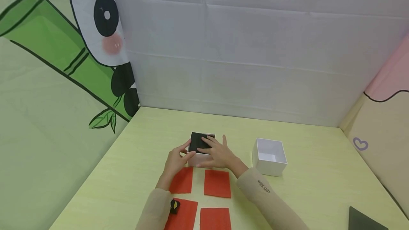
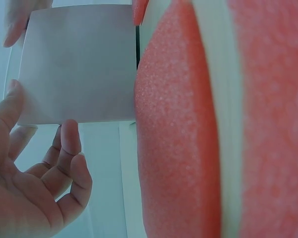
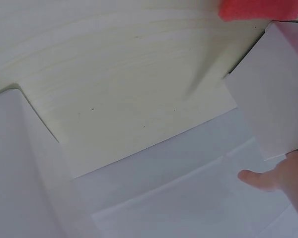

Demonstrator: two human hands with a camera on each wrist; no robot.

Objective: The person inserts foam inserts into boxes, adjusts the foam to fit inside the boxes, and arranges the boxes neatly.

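A black square sheet (image 1: 197,142) lies at the top opening of a white box (image 1: 200,159) in the head view. My right hand (image 1: 220,154) spreads its fingers over the sheet and the box's right side. At the box's left side is my left hand (image 1: 175,160), with its thumb and index finger touching the sheet's left edge. The left wrist view shows the left hand (image 2: 37,173) beside the box wall (image 2: 79,64), its lower fingers loosely bent. In the right wrist view only part of the right hand (image 3: 288,178) shows, near the box (image 3: 273,94).
Several red foam squares (image 1: 217,184) lie in front of the box. A second white box (image 1: 270,166), open on top, stands to the right. A dark sheet (image 1: 364,220) lies at the lower right, and a white cloth (image 1: 255,45) hangs behind the table.
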